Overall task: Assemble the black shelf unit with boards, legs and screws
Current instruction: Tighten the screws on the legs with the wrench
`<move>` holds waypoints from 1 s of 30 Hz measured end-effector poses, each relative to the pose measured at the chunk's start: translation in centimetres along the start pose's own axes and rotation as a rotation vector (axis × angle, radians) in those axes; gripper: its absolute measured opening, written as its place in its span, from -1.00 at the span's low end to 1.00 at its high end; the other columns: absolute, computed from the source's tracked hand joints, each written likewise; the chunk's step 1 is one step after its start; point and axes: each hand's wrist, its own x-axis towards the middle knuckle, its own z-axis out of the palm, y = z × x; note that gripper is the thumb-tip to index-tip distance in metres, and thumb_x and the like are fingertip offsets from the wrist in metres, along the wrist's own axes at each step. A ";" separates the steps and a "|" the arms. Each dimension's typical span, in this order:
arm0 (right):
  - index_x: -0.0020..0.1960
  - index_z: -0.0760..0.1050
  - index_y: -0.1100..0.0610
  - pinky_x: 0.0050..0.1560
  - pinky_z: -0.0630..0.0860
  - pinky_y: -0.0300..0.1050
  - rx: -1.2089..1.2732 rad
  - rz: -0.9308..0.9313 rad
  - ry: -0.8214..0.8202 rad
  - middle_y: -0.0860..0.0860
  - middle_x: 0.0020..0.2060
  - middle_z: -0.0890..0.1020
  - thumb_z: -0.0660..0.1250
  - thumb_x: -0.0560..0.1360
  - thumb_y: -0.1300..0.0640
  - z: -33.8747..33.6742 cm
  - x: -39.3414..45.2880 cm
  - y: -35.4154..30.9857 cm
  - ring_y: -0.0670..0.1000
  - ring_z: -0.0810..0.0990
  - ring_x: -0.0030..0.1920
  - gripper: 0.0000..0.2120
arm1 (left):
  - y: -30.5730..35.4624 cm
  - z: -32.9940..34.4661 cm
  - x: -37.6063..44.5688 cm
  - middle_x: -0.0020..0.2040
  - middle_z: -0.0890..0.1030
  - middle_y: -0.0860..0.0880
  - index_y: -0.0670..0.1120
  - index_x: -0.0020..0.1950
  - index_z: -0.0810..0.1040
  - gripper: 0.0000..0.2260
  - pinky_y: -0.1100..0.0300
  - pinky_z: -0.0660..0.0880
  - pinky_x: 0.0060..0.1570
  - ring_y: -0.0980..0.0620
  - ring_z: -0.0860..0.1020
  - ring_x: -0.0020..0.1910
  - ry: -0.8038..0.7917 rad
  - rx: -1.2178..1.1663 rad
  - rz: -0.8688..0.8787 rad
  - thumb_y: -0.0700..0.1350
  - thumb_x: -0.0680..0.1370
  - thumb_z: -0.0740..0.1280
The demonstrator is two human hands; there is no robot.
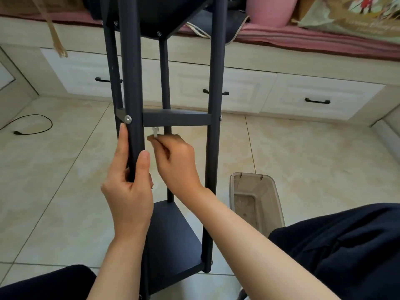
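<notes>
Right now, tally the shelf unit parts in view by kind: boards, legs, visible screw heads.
Black rectangular shelf boards: 3 (top, middle, bottom)
Black round metal legs: 4 (near left, far left, far right, near right)
Silver screw heads: 5 ()
Total: 12

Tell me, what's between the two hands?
Only a narrow gap, by the head view. The left hand grips the front black leg; the right hand sits just beside it, pinching a small silver tool under the middle board.
</notes>
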 end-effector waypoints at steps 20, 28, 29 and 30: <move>-0.17 0.66 0.12 -0.04 0.37 -0.25 -0.174 0.334 -0.250 0.00 -0.03 0.50 0.33 0.54 0.11 -16.4 4.2 -3.4 -0.14 0.47 -0.09 -0.81 | 1.0 -0.2 -2.5 -0.01 0.64 0.19 0.31 0.49 0.36 -0.49 0.19 0.56 -0.19 0.14 0.53 -0.29 -0.008 -0.011 -0.013 -0.04 0.59 0.37; -0.19 0.63 0.07 0.11 0.51 0.01 0.266 0.479 -0.327 0.09 -0.02 0.58 0.29 0.60 0.14 -15.1 6.2 -3.6 0.09 0.56 0.06 -0.77 | 0.5 -0.4 -2.1 -0.05 0.62 0.33 0.11 0.27 0.47 -0.71 0.39 0.54 -0.19 0.21 0.63 -0.13 0.042 0.031 -0.016 -0.09 0.60 0.42; -0.20 0.63 0.08 0.05 0.51 -0.01 0.295 0.493 -0.317 0.10 -0.07 0.56 0.29 0.60 0.14 -14.9 6.4 -3.7 0.08 0.55 0.00 -0.77 | 0.5 -0.5 -2.0 -0.06 0.62 0.35 0.10 0.26 0.47 -0.73 0.41 0.53 -0.20 0.21 0.63 -0.14 0.044 0.030 -0.018 -0.09 0.60 0.41; -0.20 0.62 0.09 0.01 0.50 -0.02 0.311 0.499 -0.305 0.09 -0.10 0.55 0.29 0.60 0.14 -14.8 6.5 -3.7 0.06 0.53 -0.03 -0.77 | 0.4 -0.5 -2.0 -0.05 0.61 0.37 0.09 0.25 0.47 -0.74 0.42 0.52 -0.20 0.22 0.63 -0.14 0.043 0.029 -0.015 -0.10 0.60 0.40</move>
